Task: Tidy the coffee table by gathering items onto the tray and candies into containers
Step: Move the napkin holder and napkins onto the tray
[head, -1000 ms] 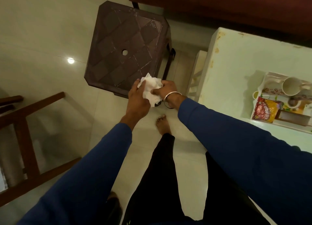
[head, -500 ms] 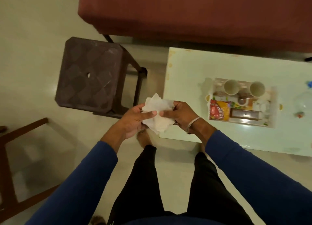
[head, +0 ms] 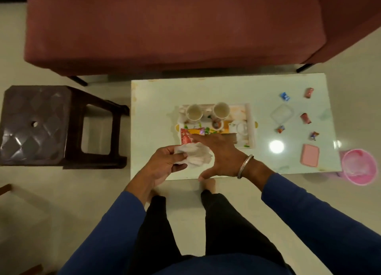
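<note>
Five wrapped candies [head: 285,96] lie scattered on the right part of the white coffee table [head: 156,93], around a clear container [head: 282,114] and near a pink lid [head: 310,155]. Left of them sits the tray [head: 251,126] (two cups [head: 194,112] and a red packet [head: 186,138] on it). Left hand [head: 162,167] grips a crumpled white tissue [head: 195,155]; right hand [head: 222,157] hovers spread wide, holding nothing.

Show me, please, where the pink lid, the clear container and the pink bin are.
pink lid [head: 309,155], head view, centre of its flat top
clear container [head: 282,114], head view, middle of its see-through base
pink bin [head: 359,166], head view, inside wall
</note>
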